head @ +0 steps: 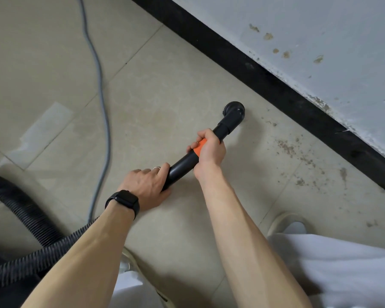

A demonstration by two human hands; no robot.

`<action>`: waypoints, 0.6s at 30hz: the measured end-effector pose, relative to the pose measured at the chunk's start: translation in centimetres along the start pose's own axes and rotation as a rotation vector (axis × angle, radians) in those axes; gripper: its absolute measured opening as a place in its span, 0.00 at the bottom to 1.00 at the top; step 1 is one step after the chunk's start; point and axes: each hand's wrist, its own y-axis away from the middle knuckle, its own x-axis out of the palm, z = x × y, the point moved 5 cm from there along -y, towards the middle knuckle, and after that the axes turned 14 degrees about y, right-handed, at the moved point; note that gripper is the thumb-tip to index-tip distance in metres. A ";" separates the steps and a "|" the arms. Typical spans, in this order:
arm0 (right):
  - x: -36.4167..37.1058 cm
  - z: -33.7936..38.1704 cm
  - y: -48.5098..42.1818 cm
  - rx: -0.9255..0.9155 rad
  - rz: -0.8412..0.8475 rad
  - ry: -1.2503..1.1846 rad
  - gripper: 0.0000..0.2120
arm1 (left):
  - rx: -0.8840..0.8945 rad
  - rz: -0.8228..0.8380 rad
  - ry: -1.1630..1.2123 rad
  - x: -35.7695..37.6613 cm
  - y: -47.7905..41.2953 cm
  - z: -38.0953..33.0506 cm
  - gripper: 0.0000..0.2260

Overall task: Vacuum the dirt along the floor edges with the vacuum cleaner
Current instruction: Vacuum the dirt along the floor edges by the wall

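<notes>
A black vacuum wand [183,164] with an orange band runs diagonally over the beige tile floor. Its round nozzle [234,112] sits on the floor a short way from the black baseboard [265,85]. My right hand [209,150] grips the wand at the orange band. My left hand [148,185], with a black watch on the wrist, grips the wand's lower end. Brown dirt specks [298,156] lie scattered along the floor edge to the right of the nozzle.
The ribbed black hose [25,221] curves along the lower left. A grey power cord [102,103] trails across the tiles from the top. The white wall [320,41] above the baseboard is stained. My slippered foot [287,223] and white trousers are at the lower right.
</notes>
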 end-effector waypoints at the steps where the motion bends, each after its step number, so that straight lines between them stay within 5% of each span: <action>1: -0.2 0.3 -0.2 0.001 -0.002 -0.005 0.07 | 0.006 -0.001 0.008 0.0 -0.3 -0.3 0.17; 18: -5.8 5.5 -3.9 -0.038 -0.054 -0.033 0.05 | 0.078 -0.040 -0.029 0.6 -5.9 -6.5 0.13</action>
